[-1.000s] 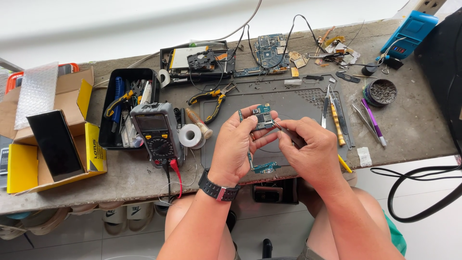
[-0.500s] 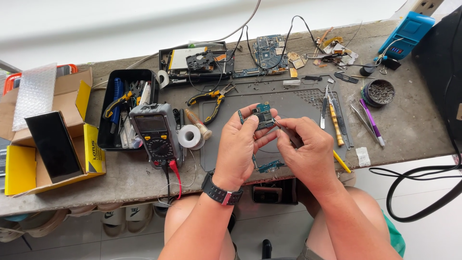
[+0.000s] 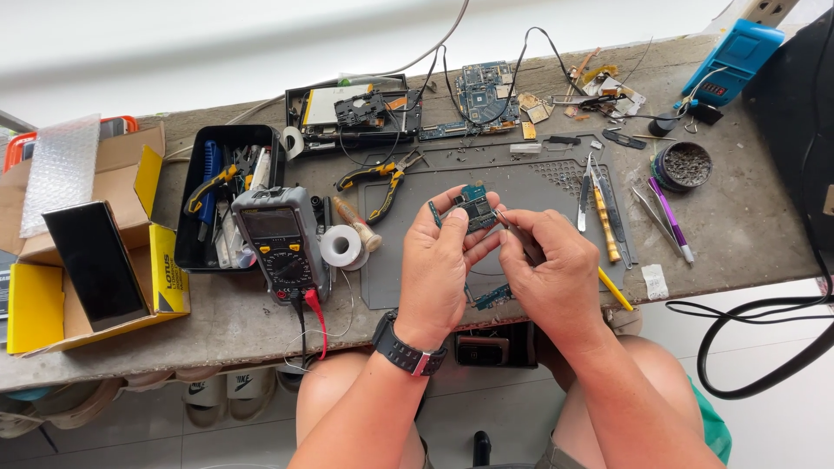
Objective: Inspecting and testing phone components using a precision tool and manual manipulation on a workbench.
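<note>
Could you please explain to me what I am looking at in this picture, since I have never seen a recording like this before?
There is no machine here: a seated person works with two bare hands, filmed by a camera worn on the head, looking down over a grey workbench. The left hand, with a dark watch on its wrist, holds up a small blue circuit board. The right hand holds thin metal tweezers, their tip at the board's edge. Below the hands lies a grey work mat. On the bench sit a multimeter with red and black leads, a black tool tray, yellow-handled pliers, a roll of solder wire and a larger blue circuit board. Open cardboard boxes stand at the far left.
</note>
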